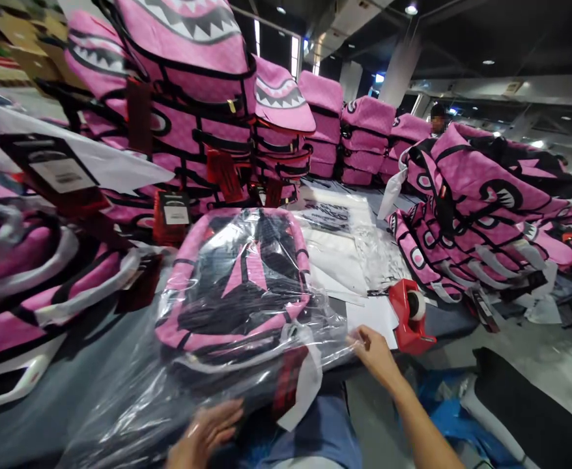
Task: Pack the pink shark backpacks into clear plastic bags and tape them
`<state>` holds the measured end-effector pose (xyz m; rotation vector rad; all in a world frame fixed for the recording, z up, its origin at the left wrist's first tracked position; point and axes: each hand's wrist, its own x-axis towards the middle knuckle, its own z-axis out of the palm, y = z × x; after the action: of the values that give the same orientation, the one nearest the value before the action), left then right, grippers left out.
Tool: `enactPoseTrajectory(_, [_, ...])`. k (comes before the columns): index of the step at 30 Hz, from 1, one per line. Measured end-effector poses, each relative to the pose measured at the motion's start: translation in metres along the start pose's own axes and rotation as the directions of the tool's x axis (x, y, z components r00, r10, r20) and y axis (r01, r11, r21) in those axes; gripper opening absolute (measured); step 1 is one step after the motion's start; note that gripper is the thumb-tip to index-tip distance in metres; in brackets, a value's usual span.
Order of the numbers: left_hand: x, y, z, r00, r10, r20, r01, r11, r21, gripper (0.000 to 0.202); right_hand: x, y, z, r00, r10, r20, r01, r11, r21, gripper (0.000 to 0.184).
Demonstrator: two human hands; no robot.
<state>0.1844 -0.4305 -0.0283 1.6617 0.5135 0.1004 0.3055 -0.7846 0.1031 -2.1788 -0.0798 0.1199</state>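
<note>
A pink and black backpack (pixel 247 277) lies flat in front of me inside a clear plastic bag (pixel 129 384). Its back panel faces up. From its near end hang a dark red tag (pixel 290 381) and a white strip (pixel 309 378). My right hand (pixel 374 352) pinches the right edge of the plastic bag, close to the red tape dispenser (pixel 410 319). Slightly blurred, my left hand (pixel 210 426) is at the near side of the bag with its fingers stretched out, against or beside the film; which one I cannot tell.
Stacked pink backpacks (pixel 208 137) rise behind the table, with more on the right (pixel 481 195). Plastic-wrapped white packets (pixel 337 228) lie beyond the bag. A white handheld device (pixel 17 378) rests at left. A black chair (pixel 530 410) stands at lower right. A person (pixel 437 120) is far back.
</note>
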Motion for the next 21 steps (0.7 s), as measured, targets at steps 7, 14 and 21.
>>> enactPoseTrajectory(7, [0.003,0.068,0.103,0.97,0.233,0.071,-0.243,0.948,0.205,0.057,-0.054,-0.022,0.086,0.999,0.05,-0.009,-0.051,0.991,-0.12,0.037])
enactPoseTrajectory(14, [-0.013,0.085,0.1,0.92,0.215,0.328,-0.258,0.961,0.094,0.058,-0.068,0.008,0.078,0.979,-0.199,-0.048,0.145,0.839,-0.525,0.039])
enactPoseTrajectory(21, [0.021,0.069,0.095,0.396,0.723,0.567,-0.915,0.259,0.308,0.067,-0.101,0.038,0.105,0.939,-0.325,0.113,0.303,0.624,-0.72,0.062])
